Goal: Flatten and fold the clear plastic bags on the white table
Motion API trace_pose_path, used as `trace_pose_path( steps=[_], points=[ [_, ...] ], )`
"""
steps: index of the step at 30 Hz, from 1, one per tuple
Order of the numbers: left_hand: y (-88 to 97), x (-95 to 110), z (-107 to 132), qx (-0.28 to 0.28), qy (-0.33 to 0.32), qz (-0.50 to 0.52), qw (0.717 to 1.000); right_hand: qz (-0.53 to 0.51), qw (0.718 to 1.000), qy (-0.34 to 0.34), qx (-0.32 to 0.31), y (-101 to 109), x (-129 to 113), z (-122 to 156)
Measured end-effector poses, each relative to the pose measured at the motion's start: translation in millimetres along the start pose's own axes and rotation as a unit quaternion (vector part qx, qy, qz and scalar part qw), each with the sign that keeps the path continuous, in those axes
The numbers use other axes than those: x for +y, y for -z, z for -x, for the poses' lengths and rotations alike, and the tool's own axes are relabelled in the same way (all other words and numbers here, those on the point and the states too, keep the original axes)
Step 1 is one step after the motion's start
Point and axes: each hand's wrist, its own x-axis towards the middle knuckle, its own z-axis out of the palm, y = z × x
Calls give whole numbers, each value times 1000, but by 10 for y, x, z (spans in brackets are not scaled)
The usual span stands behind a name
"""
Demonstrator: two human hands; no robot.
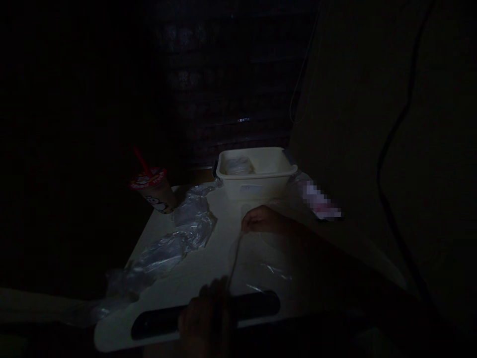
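Observation:
The picture is very dark. My right hand (261, 220) lies in the middle of a white board (208, 268), fingers pinched on the far end of a clear plastic sheet (261, 271). My left hand (204, 318) is at the near edge, by the board's dark handle slot (257, 302), with its fingers closed on the sheet's near end. The sheet's edge runs as a thin taut line between the two hands. The sheet itself lies flat on the board to the right of that line.
A white rectangular tub (257, 186) stands at the board's far end, with something pale inside. A lidded drink cup (156, 194) with a red straw stands at the far left. Crumpled clear plastic (179, 238) trails along the left side. A wall rises on the right.

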Motion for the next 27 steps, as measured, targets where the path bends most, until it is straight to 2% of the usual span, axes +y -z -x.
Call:
trace_pose_path(
  steps=[4, 9, 13, 16, 20, 23, 25, 27],
  points=[
    [-6, -5, 13, -4, -6, 7, 1000, 116, 991, 62, -7, 90, 134, 94],
    [14, 36, -11, -16, 15, 18, 1000, 260, 947, 187, -3, 170, 252, 122],
    [103, 77, -55, -41, 65, 58, 995, 346, 914, 210, 10, 173, 294, 133],
    [261, 41, -124, -68, 84, 90, 990, 396, 896, 195, 44, 186, 322, 157],
    [450, -58, -274, -121, 40, 105, 986, 459, 867, 153, 122, 212, 288, 228],
    [410, -61, -329, -148, -30, 67, 986, 490, 845, 136, 163, 88, 162, 330],
    [304, -20, -292, -133, -81, 35, 987, 518, 833, 137, 138, -109, 57, 421],
    [192, 28, -214, -104, -116, 22, 988, 545, 823, 140, 78, -358, -23, 515]
  ],
)
